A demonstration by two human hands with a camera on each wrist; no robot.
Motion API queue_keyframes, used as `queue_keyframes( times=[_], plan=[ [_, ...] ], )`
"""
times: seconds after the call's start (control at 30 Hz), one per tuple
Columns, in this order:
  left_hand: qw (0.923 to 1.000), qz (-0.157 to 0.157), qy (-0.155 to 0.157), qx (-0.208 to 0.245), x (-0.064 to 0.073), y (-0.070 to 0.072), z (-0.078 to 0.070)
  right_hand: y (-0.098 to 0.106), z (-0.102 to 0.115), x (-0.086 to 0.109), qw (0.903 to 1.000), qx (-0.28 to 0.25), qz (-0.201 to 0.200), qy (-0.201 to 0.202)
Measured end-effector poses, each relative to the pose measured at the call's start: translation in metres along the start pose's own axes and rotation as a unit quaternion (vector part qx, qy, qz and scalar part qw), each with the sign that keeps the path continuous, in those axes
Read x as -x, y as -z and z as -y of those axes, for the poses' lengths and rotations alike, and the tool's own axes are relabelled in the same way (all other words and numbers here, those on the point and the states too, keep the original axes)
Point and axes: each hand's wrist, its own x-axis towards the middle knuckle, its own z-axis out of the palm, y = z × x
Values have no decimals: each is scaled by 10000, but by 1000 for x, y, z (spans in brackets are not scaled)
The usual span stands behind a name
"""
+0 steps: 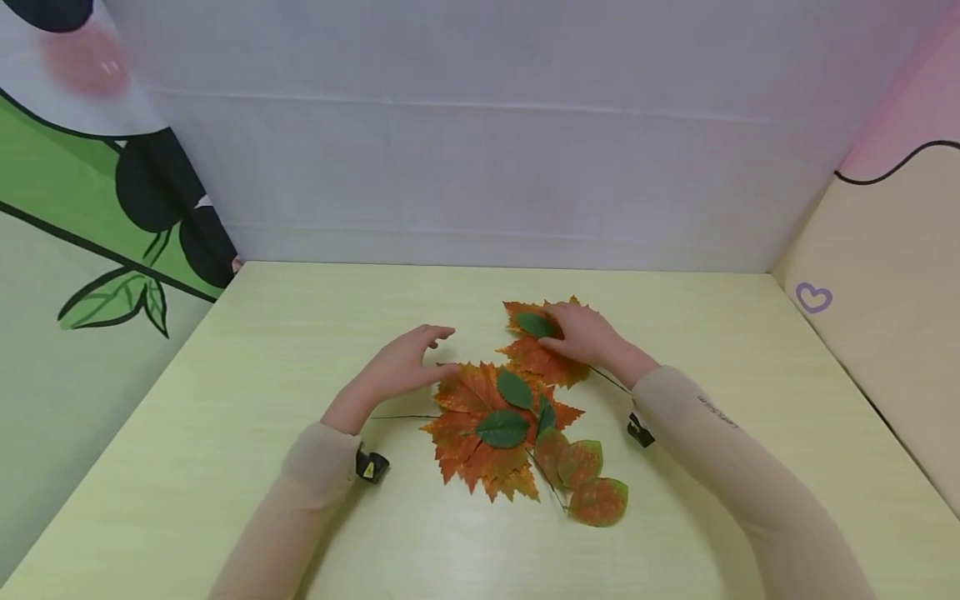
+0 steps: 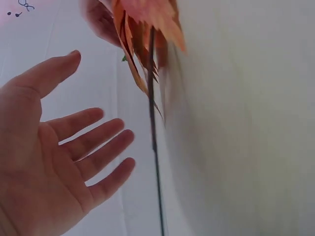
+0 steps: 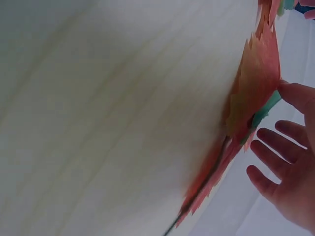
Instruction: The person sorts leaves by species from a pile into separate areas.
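Note:
A bunch of orange maple-shaped leaves point(image 1: 468, 458) lies mid-table with green leaves point(image 1: 502, 428) on top. My left hand point(image 1: 405, 362) is at its upper left, thumb by the leaf edge and fingers spread, holding nothing. In the left wrist view, a dark thin stem point(image 2: 153, 128) runs past that hand, apart from it. Farther back, my right hand point(image 1: 588, 335) is over a second group of orange leaves point(image 1: 551, 362) with a green leaf point(image 1: 536, 324). In the right wrist view its thumb touches an orange leaf point(image 3: 253, 83); the other fingers are extended, spread and loosely bent.
Rounded orange-green leaves point(image 1: 597, 502) on a thin stem lie at the front right of the bunch. The pale wooden table point(image 1: 187, 475) meets a white cloth backdrop point(image 1: 480, 183) at the back. Printed panels point(image 1: 877, 275) flank both sides. Small black devices point(image 1: 371, 465) sit at the wrists.

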Motion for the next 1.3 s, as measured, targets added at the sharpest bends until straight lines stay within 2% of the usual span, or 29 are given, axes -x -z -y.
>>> queue_keyframes(
  times=[0.27,0.5,0.67,0.87,1.1,1.3],
  plan=[
    [9987,472,74,149,-7,-6,-7,-7,7,-9,9992,-54,363,-150],
    [9955,894,-118,-308,-9,-12,-15,-8,15,-10,9985,-239,486,-107],
    [9937,943,-183,-580,-8,-14,-18,-8,18,-9,9985,-293,458,-50],
    [9936,938,-148,-607,-8,-17,-20,-8,17,-6,9990,-320,322,22],
    [9940,891,-218,-604,-9,-21,-23,-6,15,0,9986,-482,175,-144],
    [9947,884,-145,-508,-7,-24,-24,-6,12,0,9990,-450,41,-53]
  ],
)
